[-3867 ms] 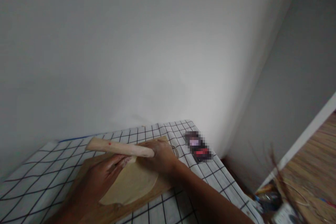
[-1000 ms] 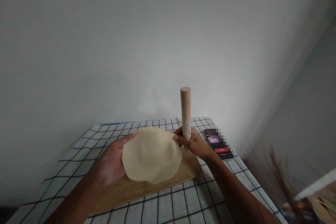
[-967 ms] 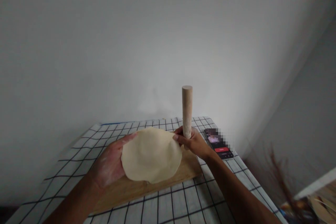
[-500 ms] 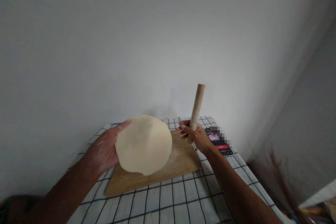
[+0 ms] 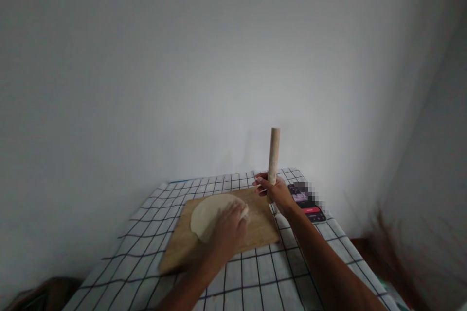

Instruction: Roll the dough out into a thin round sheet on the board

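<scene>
A thin round sheet of dough lies on a wooden board. My left hand reaches across the dough, its fingers curled at the sheet's right edge, where a bit of pale dough shows at the fingertips. Motion blurs this hand slightly, and it covers the lower right of the sheet. To the right of the board, my right hand grips the lower end of a wooden rolling pin, holding it nearly upright.
The board rests on a white tablecloth with dark grid lines. A phone with a lit screen lies to the right, close to my right forearm. Behind the table rises a plain wall.
The dough sheet, earlier held up by its left edge in my left hand, is down on the board. My left hand has moved to its right edge. The rolling pin stands more upright.
</scene>
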Motion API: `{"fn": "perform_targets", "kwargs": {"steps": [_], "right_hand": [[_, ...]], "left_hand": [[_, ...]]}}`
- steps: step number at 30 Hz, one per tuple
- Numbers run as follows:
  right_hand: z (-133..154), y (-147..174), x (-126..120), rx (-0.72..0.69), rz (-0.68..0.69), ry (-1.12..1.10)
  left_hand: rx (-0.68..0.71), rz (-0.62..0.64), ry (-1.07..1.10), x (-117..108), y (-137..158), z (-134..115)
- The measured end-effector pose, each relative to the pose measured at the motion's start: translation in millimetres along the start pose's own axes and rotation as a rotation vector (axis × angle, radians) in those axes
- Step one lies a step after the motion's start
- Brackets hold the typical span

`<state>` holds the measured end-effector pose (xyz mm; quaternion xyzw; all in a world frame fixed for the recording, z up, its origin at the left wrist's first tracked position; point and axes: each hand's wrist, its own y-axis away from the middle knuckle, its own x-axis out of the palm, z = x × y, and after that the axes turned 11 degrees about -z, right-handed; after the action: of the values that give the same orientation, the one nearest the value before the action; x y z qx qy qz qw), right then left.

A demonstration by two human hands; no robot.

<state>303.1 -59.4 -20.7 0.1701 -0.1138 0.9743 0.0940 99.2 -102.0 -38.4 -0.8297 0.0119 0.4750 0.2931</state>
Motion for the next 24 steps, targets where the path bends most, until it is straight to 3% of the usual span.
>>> {"fn": "perform_targets", "kwargs": {"steps": [2,5,8,12,17,20,24], "right_hand": [[-1,-2,-2,-0.006,-0.023,-0.005],[-4,-6,-4,-0.015,-0.042,-0.019],[-6,-8,-5,-0.011,-0.05,-0.021],[-9,-9,-6,-0.006,-0.056,-0.011],[-11,-8,-6,-0.018,-0.057,0.008],[-11,-7,-5,-0.016,-0.055,0.026],[-11,-6,-5,-0.021,-0.055,0.051]], "left_hand": [[-0.007,-0.028,-0.083,22,7,-6],[-0.021,-0.027,-0.234,29,12,-11],[0.054,0.073,-0.236,18,22,-24],[0.251,0.22,-0.015,-8,27,-36],[0.221,0.022,-0.165,-25,12,1],[0.404,0.12,-0.224,-24,18,22],[0.474,0.111,-0.291,-22,34,16]]}}
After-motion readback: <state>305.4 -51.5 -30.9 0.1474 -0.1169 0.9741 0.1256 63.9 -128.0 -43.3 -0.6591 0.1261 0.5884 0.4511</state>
